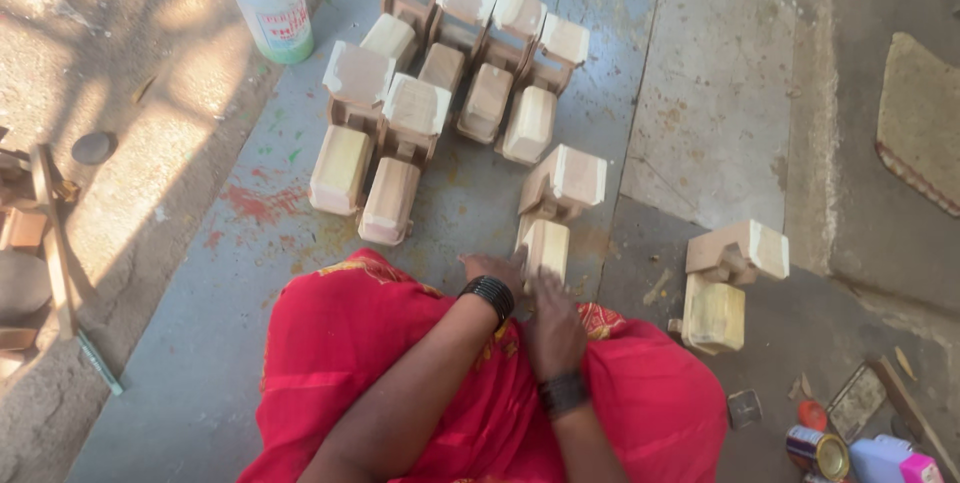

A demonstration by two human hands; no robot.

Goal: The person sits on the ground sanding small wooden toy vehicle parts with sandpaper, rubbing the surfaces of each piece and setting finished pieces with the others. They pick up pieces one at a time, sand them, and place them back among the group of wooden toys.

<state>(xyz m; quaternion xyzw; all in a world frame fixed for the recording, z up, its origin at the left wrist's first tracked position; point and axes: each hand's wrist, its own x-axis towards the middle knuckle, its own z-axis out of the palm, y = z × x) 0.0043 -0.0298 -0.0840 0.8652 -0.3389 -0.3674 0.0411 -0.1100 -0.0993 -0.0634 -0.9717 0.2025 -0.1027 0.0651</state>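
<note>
My left hand (pixel 492 268) and right hand (pixel 553 328) close their grip on a pale wooden block piece (pixel 553 205) on the floor (pixel 200 323) by my knees, far from the white bottle (pixel 270 1) with its red-and-green label.

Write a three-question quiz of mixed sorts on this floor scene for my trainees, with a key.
1. True or false: both hands are on the same wooden piece.
2. Multiple choice: the white plastic bottle stands A) at the top left, B) beside the tin, C) on the red cloth.
3. Fill in: one wooden piece lies apart from the rest, to the ____ of the hands.

Key
1. True: the left hand and right hand both touch the nearest wooden piece.
2. A: the bottle is at the top left, far from the tin and the red cloth.
3. Right: the lone piece.
</note>
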